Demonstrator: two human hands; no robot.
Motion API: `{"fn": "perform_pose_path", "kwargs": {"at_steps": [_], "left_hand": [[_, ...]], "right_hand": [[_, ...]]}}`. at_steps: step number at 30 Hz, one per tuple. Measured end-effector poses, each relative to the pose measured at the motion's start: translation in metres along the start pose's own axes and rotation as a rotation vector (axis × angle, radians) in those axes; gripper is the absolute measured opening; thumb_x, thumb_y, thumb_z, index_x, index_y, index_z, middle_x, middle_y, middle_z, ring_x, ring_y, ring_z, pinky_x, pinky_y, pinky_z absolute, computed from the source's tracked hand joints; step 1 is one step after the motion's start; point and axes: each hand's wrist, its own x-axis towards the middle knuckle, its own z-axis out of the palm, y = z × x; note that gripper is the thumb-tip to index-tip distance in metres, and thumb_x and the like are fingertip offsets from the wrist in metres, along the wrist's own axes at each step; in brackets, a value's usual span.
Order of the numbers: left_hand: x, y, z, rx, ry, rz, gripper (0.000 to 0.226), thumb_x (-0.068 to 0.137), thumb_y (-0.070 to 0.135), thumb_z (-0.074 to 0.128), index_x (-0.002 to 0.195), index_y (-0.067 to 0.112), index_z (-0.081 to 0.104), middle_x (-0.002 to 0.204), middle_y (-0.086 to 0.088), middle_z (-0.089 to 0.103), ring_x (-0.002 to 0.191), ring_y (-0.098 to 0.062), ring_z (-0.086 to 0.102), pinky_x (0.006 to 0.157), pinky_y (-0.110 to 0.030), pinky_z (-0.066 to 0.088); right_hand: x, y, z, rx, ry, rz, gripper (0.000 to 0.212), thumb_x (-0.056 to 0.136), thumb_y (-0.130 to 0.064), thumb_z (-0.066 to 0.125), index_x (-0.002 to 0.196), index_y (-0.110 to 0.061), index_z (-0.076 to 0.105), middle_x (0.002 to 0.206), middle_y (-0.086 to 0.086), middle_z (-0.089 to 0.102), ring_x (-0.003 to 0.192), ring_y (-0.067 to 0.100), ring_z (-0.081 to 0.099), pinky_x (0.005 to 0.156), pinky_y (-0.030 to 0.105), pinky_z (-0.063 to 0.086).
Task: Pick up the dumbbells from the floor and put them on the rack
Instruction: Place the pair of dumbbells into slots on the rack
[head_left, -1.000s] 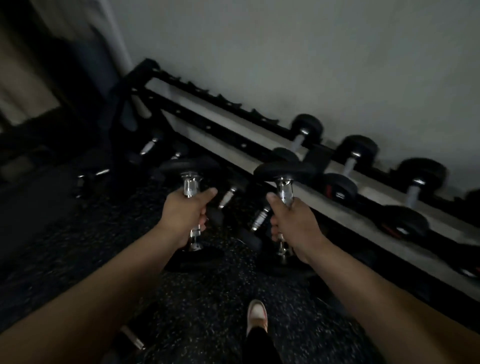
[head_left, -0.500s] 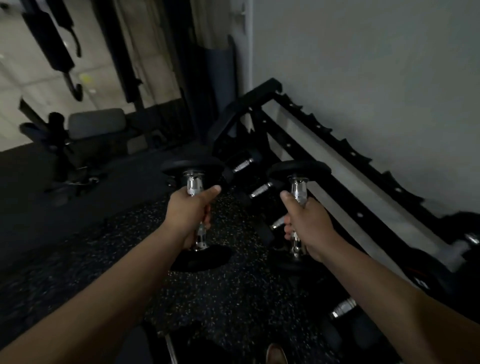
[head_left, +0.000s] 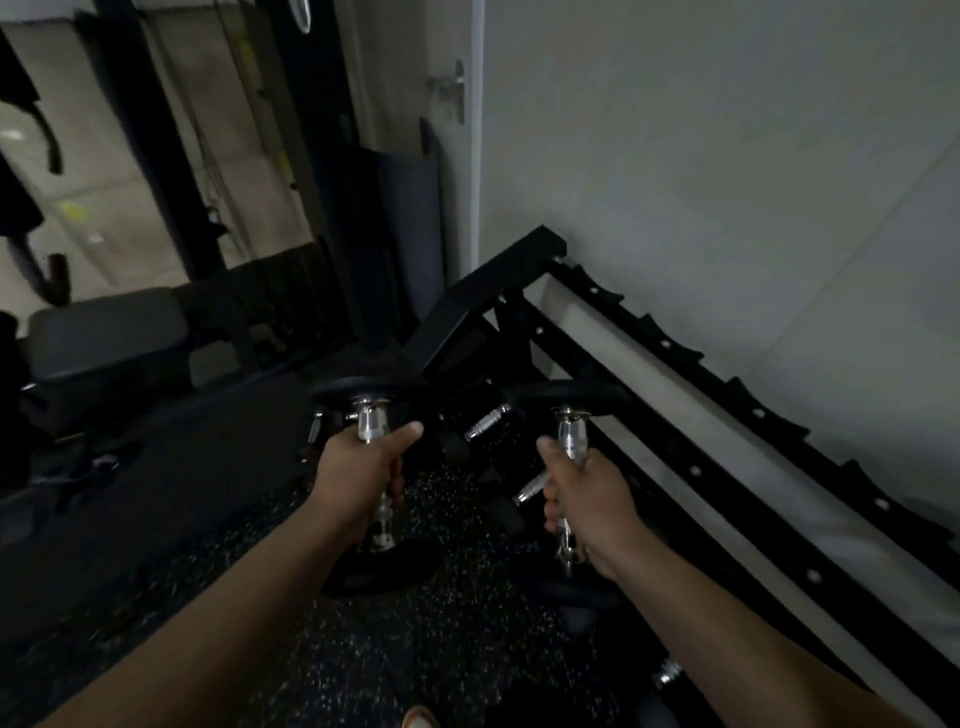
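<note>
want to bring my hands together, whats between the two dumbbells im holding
In the head view, nothing at hand height; behind the gap, two more dumbbells lie on the speckled floor.

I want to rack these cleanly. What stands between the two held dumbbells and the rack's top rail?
Nothing visible does. The left hand and right hand hold their dumbbells upright, and the top rail beyond looks bare.

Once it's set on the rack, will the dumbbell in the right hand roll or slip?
Likely rigid and heavy for its size: the dumbbell has a chrome handle and black plates. Round plates may roll, though the rack's notched rail should cradle it. The smooth handle could slip in the right hand.
</note>
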Motion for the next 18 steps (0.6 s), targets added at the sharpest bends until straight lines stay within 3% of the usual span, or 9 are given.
{"fn": "perform_pose_path", "kwargs": {"at_steps": [6, 11, 15, 18], "left_hand": [[0.113, 0.040, 0.034, 0.055, -0.125, -0.007, 0.043, 0.073, 0.035, 0.081, 0.051, 0.019, 0.047, 0.043, -0.006, 0.045, 0.035, -0.019, 0.041, 0.038, -0.026, 0.038], [0.204, 0.060, 0.096, 0.091, -0.243, -0.017, 0.043, 0.074, 0.031, 0.080, 0.052, 0.020, 0.045, 0.045, -0.007, 0.042, 0.032, -0.018, 0.037, 0.037, -0.025, 0.035], [0.264, 0.071, 0.148, 0.146, -0.345, -0.055, 0.045, 0.075, 0.031, 0.080, 0.042, 0.022, 0.051, 0.045, -0.007, 0.043, 0.032, -0.018, 0.037, 0.037, -0.023, 0.034], [0.298, 0.077, 0.185, 0.205, -0.429, -0.093, 0.045, 0.074, 0.033, 0.080, 0.047, 0.022, 0.046, 0.044, -0.006, 0.043, 0.031, -0.017, 0.037, 0.034, -0.020, 0.031]], "right_hand": [[0.083, -0.027, 0.022, 0.033, 0.099, 0.004, 0.037, 0.092, -0.042, 0.063, 0.086, -0.008, 0.049, 0.058, 0.005, 0.050, 0.040, 0.011, 0.046, 0.038, 0.023, 0.044], [0.168, -0.043, 0.018, 0.116, 0.188, 0.037, 0.037, 0.091, -0.041, 0.065, 0.093, -0.006, 0.054, 0.061, 0.006, 0.051, 0.043, 0.014, 0.047, 0.041, 0.027, 0.044], [0.227, -0.058, 0.003, 0.146, 0.269, 0.065, 0.034, 0.090, -0.039, 0.066, 0.082, -0.010, 0.050, 0.054, 0.004, 0.048, 0.041, 0.015, 0.044, 0.039, 0.026, 0.040], [0.259, -0.065, -0.010, 0.113, 0.364, 0.060, 0.038, 0.090, -0.039, 0.066, 0.075, -0.009, 0.049, 0.051, 0.006, 0.048, 0.039, 0.017, 0.044, 0.038, 0.025, 0.037]]}}
